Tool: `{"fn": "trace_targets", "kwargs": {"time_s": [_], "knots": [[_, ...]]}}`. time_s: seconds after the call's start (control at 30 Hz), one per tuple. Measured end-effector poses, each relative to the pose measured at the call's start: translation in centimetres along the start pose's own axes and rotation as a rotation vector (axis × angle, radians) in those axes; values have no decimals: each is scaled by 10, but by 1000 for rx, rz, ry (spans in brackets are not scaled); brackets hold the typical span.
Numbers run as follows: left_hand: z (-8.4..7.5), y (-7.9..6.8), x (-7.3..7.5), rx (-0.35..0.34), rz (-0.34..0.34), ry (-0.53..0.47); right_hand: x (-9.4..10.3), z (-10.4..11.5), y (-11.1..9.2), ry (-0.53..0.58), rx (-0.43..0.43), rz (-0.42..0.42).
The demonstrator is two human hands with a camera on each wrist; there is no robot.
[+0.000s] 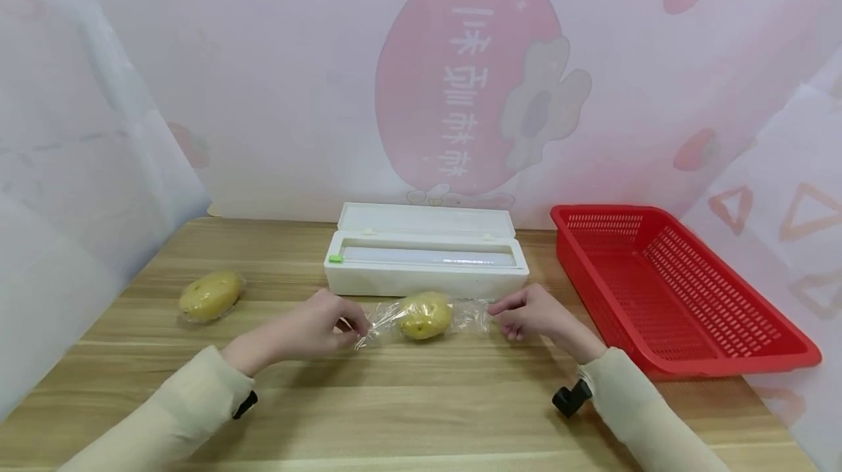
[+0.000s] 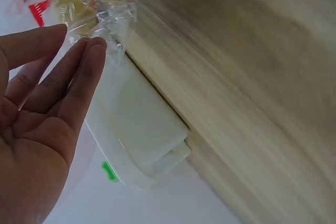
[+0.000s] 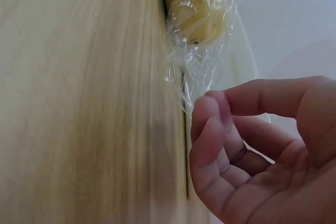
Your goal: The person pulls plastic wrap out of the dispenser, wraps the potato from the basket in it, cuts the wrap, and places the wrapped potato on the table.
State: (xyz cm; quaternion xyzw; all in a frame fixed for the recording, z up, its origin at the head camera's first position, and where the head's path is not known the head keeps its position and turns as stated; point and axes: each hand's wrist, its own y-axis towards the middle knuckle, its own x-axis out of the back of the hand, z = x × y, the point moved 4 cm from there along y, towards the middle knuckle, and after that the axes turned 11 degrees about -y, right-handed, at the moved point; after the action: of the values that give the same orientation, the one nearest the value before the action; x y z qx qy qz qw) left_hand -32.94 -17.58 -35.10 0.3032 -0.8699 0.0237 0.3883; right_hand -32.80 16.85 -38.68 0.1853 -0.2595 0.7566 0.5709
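Observation:
A yellow potato (image 1: pixel 426 316) wrapped in clear plastic wrap (image 1: pixel 388 317) is in front of the white wrap box, with twisted film sticking out at both sides. My left hand (image 1: pixel 327 322) pinches the film's left end between thumb and fingertips. At the opposite end, my right hand (image 1: pixel 529 311) pinches the film, its other fingers curled in. The right wrist view shows the potato (image 3: pixel 195 9) under crinkled, shiny film. In the left wrist view the loose film end (image 2: pixel 118 17) spreads just past my fingertips.
Behind the potato stands the white plastic wrap dispenser (image 1: pixel 421 282), lid up, a roll inside and a green slider at its left. Another wrapped potato (image 1: pixel 212 297) lies on the wooden table (image 1: pixel 395 413) at left. A red plastic basket (image 1: pixel 658 297) stands at right.

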Motion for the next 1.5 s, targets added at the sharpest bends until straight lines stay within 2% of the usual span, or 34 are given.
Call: {"fn": "trace_targets", "kwargs": {"time_s": [0.07, 0.2, 0.33, 0.6, 0.77, 0.97, 1.17, 1.27, 1.5], "knots": [[-1, 1, -1, -23, 23, 45, 0, 1, 2, -53, 7, -20], [0, 1, -1, -25, 61, 132, -1, 3, 6, -113, 17, -48], [3, 2, 0, -22, 66, 196, -1, 4, 8, -180, 14, -66], [11, 2, 7, 57, 71, 182, -2, 3, 12, -301, 0, -72], [17, 3, 7, 83, 71, 161, -2, 2, 13, -334, 4, -78], [26, 3, 7, 64, 69, 118, -4, 4, 12, -361, 0, -87], [32, 2, 5, 123, 76, 71, -7, 4, 14, -369, -33, -93], [33, 2, 4, 125, 85, 93, -7, 4, 15, -365, -38, -92], [32, 2, 2, 94, 88, 214, -8, 1, 15, -336, -22, -92]]}}
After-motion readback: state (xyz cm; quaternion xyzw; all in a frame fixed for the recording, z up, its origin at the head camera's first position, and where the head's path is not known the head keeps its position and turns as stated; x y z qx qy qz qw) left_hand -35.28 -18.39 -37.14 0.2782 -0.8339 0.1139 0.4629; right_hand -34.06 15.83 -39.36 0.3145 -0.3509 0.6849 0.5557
